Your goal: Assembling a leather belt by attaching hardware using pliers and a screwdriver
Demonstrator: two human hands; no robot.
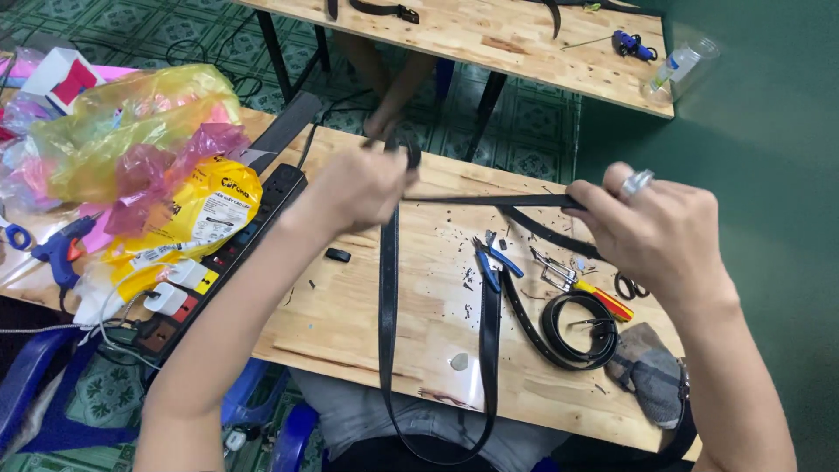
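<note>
My left hand (360, 186) is closed around one end of a black leather belt (388, 297), held above the wooden table (350, 306). From that hand the belt hangs down in a long loop over the table's near edge, and another stretch runs taut to the right. My right hand (651, 229), with a ring on one finger, grips that stretch at its right end. Under the belt lie blue-handled pliers (494, 262).
A coiled black belt (577, 332), a red-and-yellow-handled tool (590, 290) and a grey cloth (651, 371) lie at the right. A black power strip (223, 258), plastic bags (149, 140) and a blue glue gun (61, 249) fill the left. A second table (489, 39) stands behind.
</note>
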